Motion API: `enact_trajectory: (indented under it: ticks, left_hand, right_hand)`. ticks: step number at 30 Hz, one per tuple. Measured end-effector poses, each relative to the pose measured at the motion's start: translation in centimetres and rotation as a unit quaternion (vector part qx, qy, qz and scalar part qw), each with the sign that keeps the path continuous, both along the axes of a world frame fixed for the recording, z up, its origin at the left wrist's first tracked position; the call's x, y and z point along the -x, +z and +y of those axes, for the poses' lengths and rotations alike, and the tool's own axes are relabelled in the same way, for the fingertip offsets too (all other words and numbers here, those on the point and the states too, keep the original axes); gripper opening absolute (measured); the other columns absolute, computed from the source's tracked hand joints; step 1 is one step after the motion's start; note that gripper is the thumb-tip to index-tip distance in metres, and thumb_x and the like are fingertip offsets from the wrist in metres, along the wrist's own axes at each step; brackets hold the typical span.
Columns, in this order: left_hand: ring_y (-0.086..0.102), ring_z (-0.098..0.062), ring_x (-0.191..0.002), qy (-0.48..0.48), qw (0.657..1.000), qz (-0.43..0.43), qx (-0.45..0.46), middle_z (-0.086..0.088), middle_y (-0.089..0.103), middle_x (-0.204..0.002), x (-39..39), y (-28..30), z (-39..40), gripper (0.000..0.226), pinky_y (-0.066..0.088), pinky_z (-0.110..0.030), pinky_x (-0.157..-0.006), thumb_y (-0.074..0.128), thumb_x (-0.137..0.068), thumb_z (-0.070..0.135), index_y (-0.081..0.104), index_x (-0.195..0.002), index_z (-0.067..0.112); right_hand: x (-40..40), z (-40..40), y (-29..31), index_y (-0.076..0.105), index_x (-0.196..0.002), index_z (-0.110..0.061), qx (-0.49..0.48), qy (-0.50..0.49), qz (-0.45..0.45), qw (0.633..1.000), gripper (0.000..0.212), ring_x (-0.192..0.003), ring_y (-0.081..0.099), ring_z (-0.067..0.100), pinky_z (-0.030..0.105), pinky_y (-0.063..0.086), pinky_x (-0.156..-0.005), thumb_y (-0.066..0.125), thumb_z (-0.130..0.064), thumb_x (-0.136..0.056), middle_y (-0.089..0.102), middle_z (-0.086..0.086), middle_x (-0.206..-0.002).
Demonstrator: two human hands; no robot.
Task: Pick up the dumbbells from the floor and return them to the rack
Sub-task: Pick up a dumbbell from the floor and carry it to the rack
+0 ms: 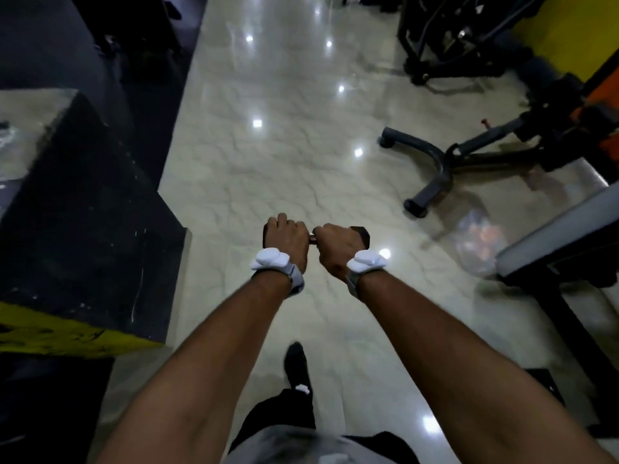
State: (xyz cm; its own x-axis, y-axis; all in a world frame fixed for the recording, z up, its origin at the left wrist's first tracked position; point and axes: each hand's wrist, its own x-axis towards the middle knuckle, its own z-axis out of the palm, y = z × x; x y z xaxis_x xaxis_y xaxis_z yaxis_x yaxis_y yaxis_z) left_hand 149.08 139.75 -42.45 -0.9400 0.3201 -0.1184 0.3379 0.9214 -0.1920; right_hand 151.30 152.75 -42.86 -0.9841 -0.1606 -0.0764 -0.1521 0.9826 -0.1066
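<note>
Head view: left hand and right hand both grip one dumbbell; glossy floor could cause a slip.

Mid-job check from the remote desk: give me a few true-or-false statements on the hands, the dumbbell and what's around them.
1. Both hands grip one dumbbell. True: left hand and right hand wrap its handle.
2. The dumbbell lies on the floor. False: it is held above it.
3. Each wrist wears a white band. True.
4. A bench frame stands to the person's left. False: it is on the right.
5. The rack is in view. False: none shows.
</note>
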Motion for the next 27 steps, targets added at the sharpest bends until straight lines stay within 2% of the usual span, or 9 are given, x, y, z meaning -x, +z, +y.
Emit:
enact_trajectory:
  ticks: [2,9,15,18,20,22,23,24,27]
  left_hand:
    - [0.049,-0.029,-0.113,-0.010,1.000,0.007,-0.003,-0.004,0.064,-0.115,4.7,0.7,0.1,0.023,0.037,-0.039,-0.092,0.046,-0.093,0.021,0.058,-0.113,0.019]
    - [0.048,-0.030,-0.118,-0.030,0.999,-0.013,-0.027,-0.004,0.066,-0.117,19.9,2.2,0.8,0.025,0.037,-0.040,-0.095,0.050,-0.092,0.015,0.061,-0.114,0.020]
    - [0.051,-0.029,-0.112,-0.016,0.999,-0.013,-0.033,-0.002,0.066,-0.112,30.4,0.2,1.7,0.028,0.038,-0.040,-0.091,0.053,-0.086,0.010,0.059,-0.111,0.021]
    - [0.053,-0.029,-0.112,0.016,0.999,0.004,-0.028,-0.003,0.067,-0.113,38.9,-0.7,2.9,0.025,0.034,-0.043,-0.103,0.048,-0.090,0.015,0.059,-0.112,0.020]
    - [0.056,-0.028,-0.109,0.028,0.999,0.018,-0.030,-0.002,0.067,-0.107,43.4,-0.2,3.0,0.022,0.020,-0.050,-0.117,0.046,-0.093,0.018,0.060,-0.110,0.020]
    - [0.060,-0.027,-0.100,0.009,0.998,0.059,-0.037,-0.002,0.067,-0.094,47.2,0.1,2.6,0.021,0.011,-0.055,-0.121,0.046,-0.091,0.015,0.063,-0.101,0.018]
    - [0.062,-0.027,-0.093,0.003,0.994,0.105,-0.035,-0.003,0.066,-0.086,51.3,0.6,2.1,0.022,0.013,-0.056,-0.121,0.044,-0.089,0.013,0.065,-0.096,0.017]
    - [0.063,-0.027,-0.086,-0.005,0.992,0.119,-0.033,-0.003,0.065,-0.080,51.4,0.5,1.9,0.025,0.016,-0.056,-0.121,0.041,-0.087,0.012,0.065,-0.092,0.016]
    - [0.063,-0.027,-0.080,0.007,0.992,0.117,-0.043,-0.004,0.064,-0.075,56.2,-0.1,0.7,0.031,0.018,-0.056,-0.120,0.035,-0.088,0.010,0.065,-0.094,0.014]
  right_hand:
    - [4.9,0.0,0.9,0.061,-0.100,-0.020,-0.009,0.012,0.005,1.000,0.016,-0.093,0.066,0.028,0.033,0.036,-0.068,0.051,-0.011,-0.090,0.066,0.004,-0.102]
    - [19.6,1.2,2.4,0.064,-0.111,-0.015,-0.037,0.006,0.002,0.999,0.025,-0.099,0.065,0.033,0.040,0.048,-0.080,0.050,-0.009,-0.091,0.067,0.010,-0.109]
    - [31.6,2.6,0.6,0.065,-0.110,-0.016,-0.036,0.033,0.015,0.999,0.027,-0.098,0.065,0.031,0.036,0.041,-0.073,0.051,-0.007,-0.089,0.067,0.008,-0.108]
    - [40.8,3.1,0.1,0.066,-0.109,-0.016,-0.010,0.057,0.017,0.998,0.026,-0.099,0.065,0.031,0.038,0.047,-0.079,0.051,-0.008,-0.090,0.067,0.008,-0.108]
    - [45.4,2.8,0.5,0.066,-0.108,-0.015,0.011,0.071,0.029,0.997,0.026,-0.098,0.065,0.032,0.039,0.047,-0.079,0.050,-0.008,-0.090,0.067,0.009,-0.107]
    - [49.6,2.9,0.5,0.067,-0.104,-0.015,0.034,0.094,0.038,0.994,0.023,-0.093,0.067,0.033,0.039,0.047,-0.076,0.051,-0.008,-0.089,0.068,0.010,-0.103]
    - [54.1,2.5,1.0,0.067,-0.102,-0.016,0.028,0.115,0.052,0.992,0.022,-0.091,0.067,0.033,0.039,0.046,-0.073,0.052,-0.008,-0.088,0.069,0.009,-0.100]
    - [54.2,2.8,0.7,0.067,-0.099,-0.017,0.028,0.112,0.047,0.992,0.020,-0.088,0.068,0.033,0.038,0.046,-0.071,0.053,-0.009,-0.087,0.069,0.008,-0.097]
    - [60.3,1.9,0.6,0.071,-0.093,-0.022,0.040,0.133,0.059,0.989,0.021,-0.077,0.068,0.031,0.034,0.038,-0.060,0.060,-0.009,-0.081,0.069,0.005,-0.083]
